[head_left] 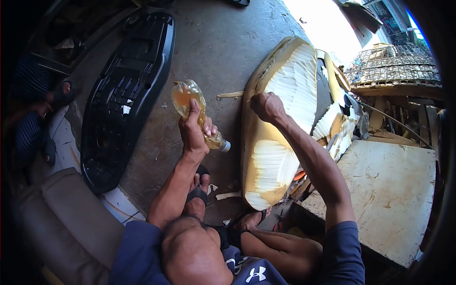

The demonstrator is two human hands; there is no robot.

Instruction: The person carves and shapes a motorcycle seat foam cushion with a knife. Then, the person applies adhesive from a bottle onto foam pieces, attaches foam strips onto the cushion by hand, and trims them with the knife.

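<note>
My left hand [194,128] is wrapped round a crumpled clear plastic bottle [186,95] with amber liquid in it. The bottle is tilted, its capped end low and to the right, over the floor. Above the upper part of a foam seat cushion [285,80], my right hand [268,107] is closed in a fist. What it holds, if anything, is hidden, and I cannot tell whether it touches the foam. The cushion is yellowish at the rim, with pale, ridged cut faces. On the left lies a black plastic seat base [128,95], with white scraps on it.
Foam offcuts [327,126] are heaped right of the cushion. A worn white board [380,194] lies at the lower right, below a wire cage [392,66]. Brown padded seating [71,209] is at the lower left. Another person's feet [64,90] show at the far left.
</note>
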